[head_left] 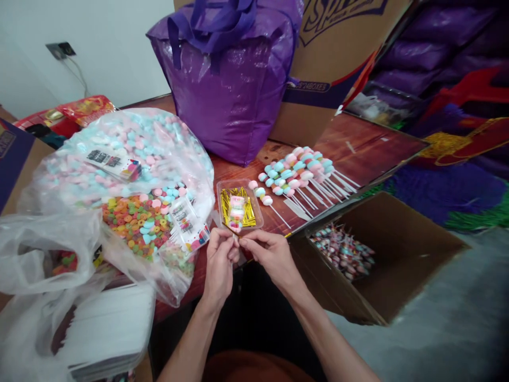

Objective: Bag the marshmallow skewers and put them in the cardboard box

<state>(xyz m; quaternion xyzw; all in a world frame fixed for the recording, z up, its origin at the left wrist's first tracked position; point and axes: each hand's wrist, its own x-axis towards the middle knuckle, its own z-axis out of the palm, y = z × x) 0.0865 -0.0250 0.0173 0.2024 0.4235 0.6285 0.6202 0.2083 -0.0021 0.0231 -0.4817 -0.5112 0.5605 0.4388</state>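
Observation:
My left hand [219, 260] is closed around the lower end of a bagged candy skewer [237, 209], pink and white candies topped by a printed label. A gold twist tie [229, 229] lies across the gathered neck of the bag, and the fingertips of my right hand [274, 257] pinch at its end. Just beyond my fingers sits a clear plastic tub [259, 212] of gold twist ties, partly covered by the skewer. One unwrapped candy skewer [267, 200] lies to its right, beside a stack of more candy skewers [298, 170] with white sticks.
Left, a big clear bag of pastel candies [131, 127] holds ring gummies [135, 223] and printed cards [113, 163]. A purple bag [230, 90] stands behind. Below the table's right edge, an open carton [413, 254] contains wrapped skewers [344, 252]. White bags [107, 329] lie lower left.

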